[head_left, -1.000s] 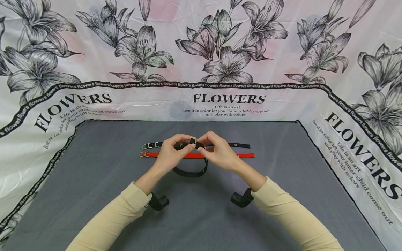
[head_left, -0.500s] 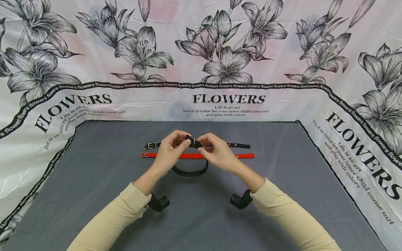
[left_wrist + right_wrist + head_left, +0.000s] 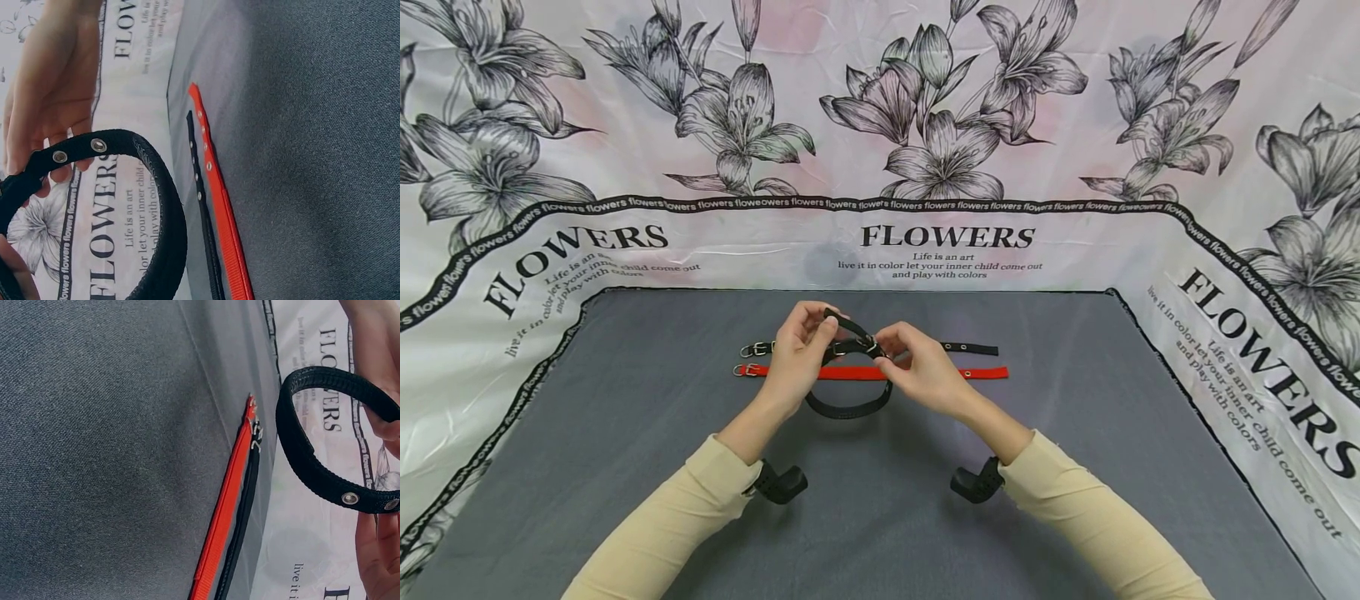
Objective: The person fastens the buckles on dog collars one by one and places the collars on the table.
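Note:
A black collar (image 3: 850, 412) with metal eyelets is bent into a loop above the table, between both hands. Its tip end is pinched by my left hand (image 3: 793, 362), thumb against fingers. Beside its metal buckle (image 3: 871, 343), my right hand (image 3: 928, 371) grips the strap; the end passes through the buckle. In the left wrist view the looped collar (image 3: 165, 212) shows two eyelets. The right wrist view shows the loop (image 3: 290, 425) from the other side, its buckle out of frame.
Behind the hands, a red collar (image 3: 850, 373) and another black collar (image 3: 973, 348) lie straight and side by side on the grey cloth (image 3: 880, 517), buckles to the left. A flower-printed white sheet (image 3: 790, 250) borders the table.
My left hand has moved left and slightly up, drawing the collar's tip end out from the buckle, so more strap shows. The right hand stays nearly in place.

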{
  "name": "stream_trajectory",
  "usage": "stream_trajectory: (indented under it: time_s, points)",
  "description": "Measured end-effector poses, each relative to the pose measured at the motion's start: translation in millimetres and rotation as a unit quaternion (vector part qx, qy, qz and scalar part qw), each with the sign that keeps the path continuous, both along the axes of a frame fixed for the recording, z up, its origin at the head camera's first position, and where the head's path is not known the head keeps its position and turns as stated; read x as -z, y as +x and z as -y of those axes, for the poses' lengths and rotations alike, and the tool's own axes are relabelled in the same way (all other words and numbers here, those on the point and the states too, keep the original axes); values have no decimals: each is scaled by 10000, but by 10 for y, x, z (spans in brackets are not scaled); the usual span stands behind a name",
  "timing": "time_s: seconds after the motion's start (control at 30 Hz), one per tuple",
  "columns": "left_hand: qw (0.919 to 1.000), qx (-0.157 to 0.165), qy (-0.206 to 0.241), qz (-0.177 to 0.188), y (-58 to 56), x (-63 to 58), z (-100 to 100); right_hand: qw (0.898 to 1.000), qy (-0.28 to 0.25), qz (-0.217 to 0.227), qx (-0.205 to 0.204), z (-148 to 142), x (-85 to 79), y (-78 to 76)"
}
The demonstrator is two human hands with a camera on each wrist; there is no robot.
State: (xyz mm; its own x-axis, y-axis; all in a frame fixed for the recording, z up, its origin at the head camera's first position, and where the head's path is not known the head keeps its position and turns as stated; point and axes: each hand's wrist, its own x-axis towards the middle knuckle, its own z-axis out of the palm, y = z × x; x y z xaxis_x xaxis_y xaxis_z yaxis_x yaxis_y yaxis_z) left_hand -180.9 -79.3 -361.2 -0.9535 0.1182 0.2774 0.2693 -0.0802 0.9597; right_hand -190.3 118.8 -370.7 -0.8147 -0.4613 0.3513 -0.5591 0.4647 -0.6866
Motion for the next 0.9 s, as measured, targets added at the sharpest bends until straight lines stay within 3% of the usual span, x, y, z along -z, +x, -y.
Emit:
stream_trajectory:
  time_s: [0.23,0.4,0.53,0.67,0.8,0.9]
  points:
    - [10000,-22,-56,-78,-6,13,-3,9996,-170,234,64,3,-45,10]
    - [9995,212,-49,-243,-2,8,-15,9991,-387,-52,133,36,-115,-7]
    - [9984,382,-74,-410,-3,7,-26,9995,-273,-182,45,58,-147,-8]
    - [9980,280,-235,-525,-9,8,-35,9998,-139,-117,-85,51,-154,10]
    - [9980,130,-474,-398,-7,0,-39,9998,-142,-110,-113,44,-142,11]
    - [9971,262,-692,-182,19,-41,-39,9997,-260,-24,-8,39,-122,0]
